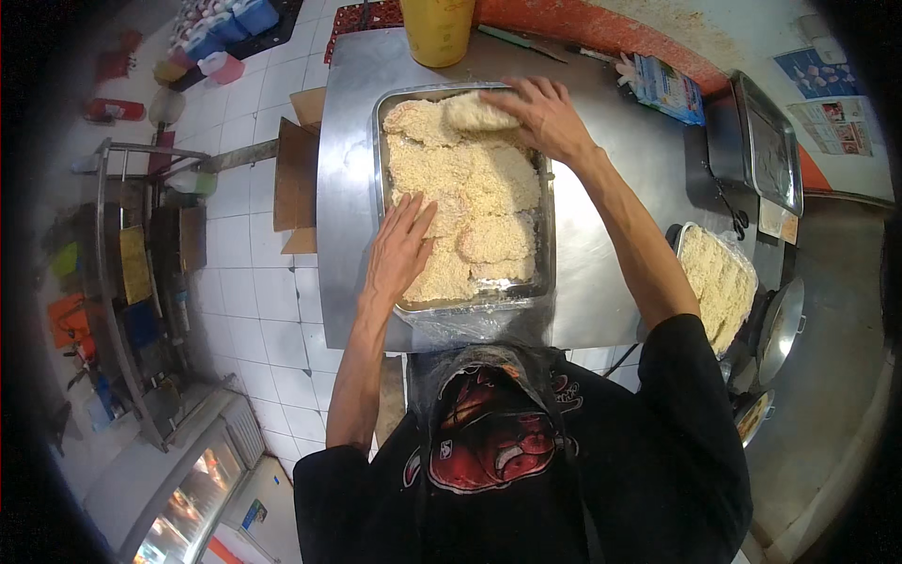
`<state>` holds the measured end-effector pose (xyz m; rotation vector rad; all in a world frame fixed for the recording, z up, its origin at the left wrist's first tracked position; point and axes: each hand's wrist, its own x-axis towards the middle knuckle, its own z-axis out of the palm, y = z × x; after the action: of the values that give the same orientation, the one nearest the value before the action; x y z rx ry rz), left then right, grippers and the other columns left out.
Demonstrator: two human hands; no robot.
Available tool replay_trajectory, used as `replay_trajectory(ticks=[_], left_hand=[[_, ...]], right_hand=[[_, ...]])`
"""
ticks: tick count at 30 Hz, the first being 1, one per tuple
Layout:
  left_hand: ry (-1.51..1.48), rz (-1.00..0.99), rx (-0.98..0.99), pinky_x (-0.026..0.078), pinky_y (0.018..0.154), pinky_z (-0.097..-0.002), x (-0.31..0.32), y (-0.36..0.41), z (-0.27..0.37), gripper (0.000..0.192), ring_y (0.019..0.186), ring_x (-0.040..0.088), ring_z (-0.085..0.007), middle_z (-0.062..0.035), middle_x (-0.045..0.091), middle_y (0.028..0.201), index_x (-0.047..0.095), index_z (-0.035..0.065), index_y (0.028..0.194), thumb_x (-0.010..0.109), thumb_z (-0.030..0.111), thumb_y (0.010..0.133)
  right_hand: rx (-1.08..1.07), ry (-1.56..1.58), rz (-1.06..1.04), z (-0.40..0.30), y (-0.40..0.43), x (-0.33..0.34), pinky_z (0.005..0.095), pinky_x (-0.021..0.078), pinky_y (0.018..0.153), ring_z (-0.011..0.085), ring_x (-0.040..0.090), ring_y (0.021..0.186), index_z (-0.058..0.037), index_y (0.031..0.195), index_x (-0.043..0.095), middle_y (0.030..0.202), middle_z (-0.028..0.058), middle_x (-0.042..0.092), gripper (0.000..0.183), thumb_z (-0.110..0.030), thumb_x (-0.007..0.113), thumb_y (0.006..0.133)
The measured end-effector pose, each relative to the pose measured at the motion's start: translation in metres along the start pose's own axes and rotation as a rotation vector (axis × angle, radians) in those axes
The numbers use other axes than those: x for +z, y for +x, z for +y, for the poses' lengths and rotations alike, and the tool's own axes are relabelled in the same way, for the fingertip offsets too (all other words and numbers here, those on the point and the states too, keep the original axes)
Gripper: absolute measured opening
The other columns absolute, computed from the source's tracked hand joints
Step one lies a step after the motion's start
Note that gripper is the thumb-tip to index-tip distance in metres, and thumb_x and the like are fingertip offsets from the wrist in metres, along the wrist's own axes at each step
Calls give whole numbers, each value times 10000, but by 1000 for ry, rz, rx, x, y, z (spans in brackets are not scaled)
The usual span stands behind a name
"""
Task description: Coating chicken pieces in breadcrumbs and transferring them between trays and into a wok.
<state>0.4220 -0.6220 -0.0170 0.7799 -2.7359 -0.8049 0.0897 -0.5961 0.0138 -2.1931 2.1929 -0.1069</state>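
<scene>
A rectangular metal tray (552,233) lies before me on a steel worktable, with clear plastic film at its near edge. Breaded pieces (430,169), coated in pale crumbs, cover most of its bottom, and some overlap. At the far right corner, my right hand (550,116) has its fingers on one breaded piece (479,113), which sits higher than those around it; hand and piece are slightly blurred. My left hand (402,247) rests palm down over the tray's left side, fingertips on the breaded layer and holding nothing.
A yellow container (438,32) and a green-handled knife (521,42) are at the steel table's (599,211) far side. Crumbs fill a tub (717,285) at right, near a deep metal pan (768,141) and scissors (736,218). An open cardboard box (296,176) stands left.
</scene>
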Motion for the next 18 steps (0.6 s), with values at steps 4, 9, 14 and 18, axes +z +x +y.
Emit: replay_trajectory(ticks=[4,9,14,18], left_hand=[[-59,110,-14,457,1038,-444,0,4,-2,420,1234,552,-347,-181,590,1310,590,40,1283,669,87,873],[-188,181,-148,563,881,-390,-25,44,2,287,1029,669,-315,-181,676,1134,638,11,1160,649,47,876],[71,439,171,395,1074,-464,-33,93,-21,314,1172,590,-318,-134,650,1230,652,58,1200,625,59,888],[170,128,94,202,1172,-534,-22,90,-53,332,1347,458,-318,-121,563,1390,675,78,1191,637,158,871]], right_hand=[[61,-35,-75,-2,-17,13,580,312,1109,416,327,1384,-390,1491,343,1505,97,382,712,-510,667,868],[173,157,194,-7,-47,-7,576,273,1114,433,316,1375,-328,1490,363,1490,150,387,682,-512,641,895],[382,318,373,-42,-120,-11,516,309,1084,392,397,1324,-154,1399,499,1384,138,517,536,-345,653,922],[632,395,428,-72,-211,-12,510,310,1080,377,420,1295,-143,1353,540,1336,141,531,465,-241,650,912]])
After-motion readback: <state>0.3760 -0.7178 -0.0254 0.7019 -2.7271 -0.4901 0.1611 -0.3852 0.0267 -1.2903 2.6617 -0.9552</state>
